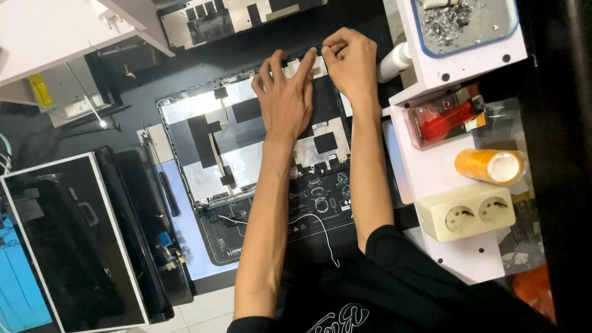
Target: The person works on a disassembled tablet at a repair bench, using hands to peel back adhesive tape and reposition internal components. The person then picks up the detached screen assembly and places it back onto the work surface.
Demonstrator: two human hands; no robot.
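Head view: left hand (285,98) flat, right hand (351,61) pinching laptop panel (246,142).

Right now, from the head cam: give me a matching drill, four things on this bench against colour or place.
Things:
1. tape roll
2. double socket block
3. left hand
4. laptop screen panel

Descriptions:
A. cream, at the right, below the tape
B. lying dark at the far left
C. orange, on its side at the right
D. fingers spread on the opened laptop back panel

Pairs: 1-C, 2-A, 3-D, 4-B
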